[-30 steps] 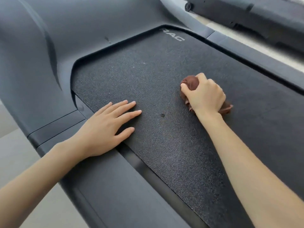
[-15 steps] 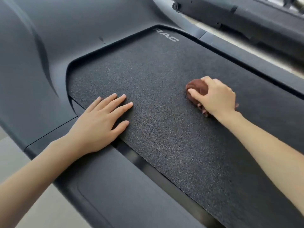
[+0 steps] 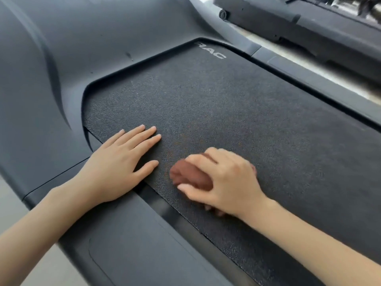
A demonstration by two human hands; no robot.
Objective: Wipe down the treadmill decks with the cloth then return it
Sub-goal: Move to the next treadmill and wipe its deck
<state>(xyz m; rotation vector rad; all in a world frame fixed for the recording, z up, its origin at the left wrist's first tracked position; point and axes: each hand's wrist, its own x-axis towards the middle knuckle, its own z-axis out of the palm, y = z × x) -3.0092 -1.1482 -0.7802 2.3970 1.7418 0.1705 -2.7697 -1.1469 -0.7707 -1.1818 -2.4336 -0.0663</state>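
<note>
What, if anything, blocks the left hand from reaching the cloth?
Nothing, so probably yes: the left hand lies flat beside the cloth, only bare belt between; the right hand grips it.

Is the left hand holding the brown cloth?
No, the left hand lies flat on the belt; the right hand grips the cloth.

my cloth (image 3: 190,176) is a reddish brown, kind of brick coloured. the belt (image 3: 237,104) is black with a fine pebbly grain all over and pale grey letters (image 3: 212,52) near the top edge. side rail (image 3: 127,242) is plain dark grey, the hood (image 3: 103,27) is a bluish dark grey with a darker curved stripe (image 3: 54,79), floor (image 3: 8,193) is a pale beige-grey
</note>
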